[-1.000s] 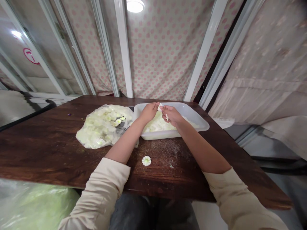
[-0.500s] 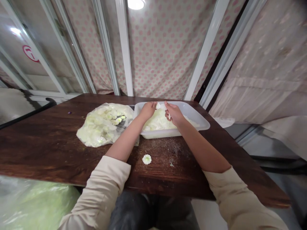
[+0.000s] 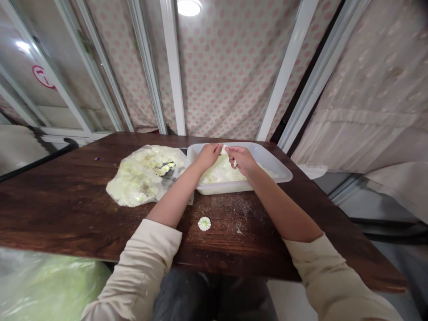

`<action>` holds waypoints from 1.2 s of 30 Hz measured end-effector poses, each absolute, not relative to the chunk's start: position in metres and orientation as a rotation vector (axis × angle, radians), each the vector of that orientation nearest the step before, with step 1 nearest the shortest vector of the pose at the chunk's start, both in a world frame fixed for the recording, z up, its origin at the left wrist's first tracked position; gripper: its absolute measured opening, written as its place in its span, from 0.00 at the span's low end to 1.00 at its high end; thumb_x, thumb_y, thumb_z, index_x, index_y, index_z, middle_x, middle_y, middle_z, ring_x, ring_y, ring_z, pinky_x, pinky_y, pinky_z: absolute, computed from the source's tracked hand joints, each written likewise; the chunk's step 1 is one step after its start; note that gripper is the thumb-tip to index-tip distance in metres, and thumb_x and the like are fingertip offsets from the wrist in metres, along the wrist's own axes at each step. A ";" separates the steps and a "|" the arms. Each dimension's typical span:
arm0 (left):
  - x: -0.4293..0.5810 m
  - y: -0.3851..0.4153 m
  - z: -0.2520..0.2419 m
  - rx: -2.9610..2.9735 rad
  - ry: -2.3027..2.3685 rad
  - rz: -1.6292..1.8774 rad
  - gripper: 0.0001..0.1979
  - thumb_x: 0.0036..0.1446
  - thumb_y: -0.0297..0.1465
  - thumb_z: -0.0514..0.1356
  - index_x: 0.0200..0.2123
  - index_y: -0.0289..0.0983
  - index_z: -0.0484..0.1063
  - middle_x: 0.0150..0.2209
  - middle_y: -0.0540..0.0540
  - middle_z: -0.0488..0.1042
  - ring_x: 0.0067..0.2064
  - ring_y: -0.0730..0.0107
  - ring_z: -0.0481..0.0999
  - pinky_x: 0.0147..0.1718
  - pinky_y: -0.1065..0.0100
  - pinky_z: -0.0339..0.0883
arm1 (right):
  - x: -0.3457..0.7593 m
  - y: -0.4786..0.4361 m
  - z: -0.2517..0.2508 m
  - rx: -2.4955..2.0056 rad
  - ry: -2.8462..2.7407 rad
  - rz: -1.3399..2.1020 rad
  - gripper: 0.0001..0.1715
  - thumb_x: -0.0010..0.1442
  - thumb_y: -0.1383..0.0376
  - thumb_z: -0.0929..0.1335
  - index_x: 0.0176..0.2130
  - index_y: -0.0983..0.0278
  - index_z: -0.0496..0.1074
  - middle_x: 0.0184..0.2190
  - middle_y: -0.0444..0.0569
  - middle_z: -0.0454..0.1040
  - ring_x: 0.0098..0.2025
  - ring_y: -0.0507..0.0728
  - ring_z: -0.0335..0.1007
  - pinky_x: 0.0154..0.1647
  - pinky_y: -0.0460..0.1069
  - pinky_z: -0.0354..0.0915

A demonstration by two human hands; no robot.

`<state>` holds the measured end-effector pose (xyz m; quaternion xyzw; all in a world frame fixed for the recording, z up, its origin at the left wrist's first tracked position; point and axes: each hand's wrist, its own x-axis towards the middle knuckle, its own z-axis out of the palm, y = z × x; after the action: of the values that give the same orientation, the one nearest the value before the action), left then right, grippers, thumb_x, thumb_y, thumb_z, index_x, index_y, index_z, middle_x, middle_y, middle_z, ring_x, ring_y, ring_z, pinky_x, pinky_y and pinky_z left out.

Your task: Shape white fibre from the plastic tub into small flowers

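Over a white plastic tub, my two hands meet with a small white flower piece between their fingertips. My left hand is closed in a pinch on its left side. Thumb and forefinger of my right hand pinch at the other side, while its curled fingers hold another small white bit. Many pale white-green pieces lie loose in the tub. On the table in front of it rests a single white flower head with a green centre.
Left of the tub sits a clear plastic bag full of pale flower pieces. The dark wooden table has white specks near the tub. A large bag of pale green material stands below at left. Curtained window frames rise behind.
My hands have come closer together over the tub, the right fingertips moving left to the white piece. The bag, tub and flower head stay where they were.
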<state>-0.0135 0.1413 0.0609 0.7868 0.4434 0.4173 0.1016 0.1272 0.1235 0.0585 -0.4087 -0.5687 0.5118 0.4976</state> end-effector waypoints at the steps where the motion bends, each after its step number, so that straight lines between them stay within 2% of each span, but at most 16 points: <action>1: -0.014 0.142 0.060 2.337 1.304 1.224 0.18 0.59 0.36 0.45 0.21 0.35 0.62 0.22 0.48 0.67 0.26 0.72 0.64 0.27 0.70 0.55 | 0.128 0.124 0.058 -0.988 -1.372 1.242 0.15 0.52 0.59 0.69 0.23 0.64 0.61 0.14 0.37 0.54 0.14 0.45 0.48 0.11 0.41 0.47; 7: -0.014 0.142 0.060 2.364 1.339 1.229 0.19 0.59 0.36 0.45 0.21 0.35 0.64 0.23 0.46 0.69 0.26 0.71 0.65 0.28 0.69 0.56 | 0.125 0.123 0.060 -1.002 -1.330 1.297 0.19 0.53 0.57 0.68 0.22 0.64 0.57 0.14 0.37 0.52 0.15 0.45 0.48 0.11 0.41 0.47; 11: -0.015 0.143 0.061 2.309 1.430 1.264 0.18 0.59 0.34 0.46 0.21 0.34 0.66 0.23 0.46 0.71 0.26 0.71 0.66 0.29 0.69 0.56 | 0.124 0.122 0.061 -0.930 -1.304 1.305 0.21 0.50 0.56 0.70 0.23 0.63 0.56 0.14 0.36 0.50 0.15 0.44 0.48 0.11 0.41 0.46; 15: -0.015 0.144 0.063 2.186 1.546 1.324 0.18 0.58 0.33 0.47 0.18 0.35 0.64 0.19 0.48 0.67 0.24 0.72 0.63 0.28 0.69 0.55 | 0.124 0.122 0.062 -0.885 -1.288 1.292 0.22 0.48 0.57 0.71 0.22 0.63 0.55 0.15 0.35 0.50 0.15 0.44 0.49 0.12 0.41 0.46; 18: -0.015 0.144 0.064 2.169 1.510 1.350 0.18 0.57 0.34 0.49 0.16 0.36 0.60 0.17 0.51 0.62 0.23 0.74 0.59 0.27 0.69 0.53 | 0.125 0.122 0.062 -0.927 -1.233 1.280 0.18 0.50 0.59 0.70 0.24 0.63 0.57 0.17 0.37 0.55 0.16 0.44 0.54 0.12 0.40 0.48; 23: -0.016 0.145 0.063 2.057 1.371 1.406 0.16 0.53 0.34 0.53 0.16 0.36 0.58 0.17 0.53 0.58 0.23 0.76 0.56 0.25 0.71 0.51 | 0.126 0.122 0.062 -0.997 -1.183 1.313 0.13 0.53 0.62 0.68 0.27 0.64 0.58 0.29 0.44 0.68 0.19 0.45 0.63 0.12 0.41 0.48; 27: -0.016 0.143 0.064 1.993 1.356 1.374 0.15 0.52 0.33 0.55 0.16 0.36 0.59 0.17 0.54 0.57 0.22 0.77 0.55 0.25 0.71 0.51 | 0.126 0.121 0.064 -0.988 -1.184 1.328 0.16 0.50 0.68 0.69 0.32 0.61 0.56 0.29 0.42 0.70 0.19 0.46 0.63 0.12 0.40 0.49; 31: -0.016 0.142 0.064 2.022 1.338 1.361 0.16 0.52 0.32 0.55 0.15 0.36 0.57 0.17 0.54 0.56 0.22 0.77 0.54 0.25 0.71 0.50 | 0.127 0.122 0.064 -0.973 -1.218 1.324 0.18 0.47 0.67 0.71 0.36 0.62 0.61 0.30 0.43 0.71 0.19 0.46 0.62 0.12 0.41 0.50; 36: -0.015 0.143 0.064 2.032 1.344 1.322 0.17 0.52 0.33 0.55 0.15 0.36 0.56 0.16 0.55 0.55 0.22 0.77 0.53 0.24 0.71 0.49 | 0.127 0.122 0.063 -0.978 -1.275 1.294 0.13 0.49 0.62 0.71 0.28 0.65 0.64 0.24 0.42 0.70 0.13 0.43 0.53 0.11 0.42 0.50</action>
<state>-0.0154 0.1426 0.0639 0.7207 0.4765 0.4687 0.1839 0.1270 0.1224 0.0625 -0.4068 -0.5302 0.5383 0.5134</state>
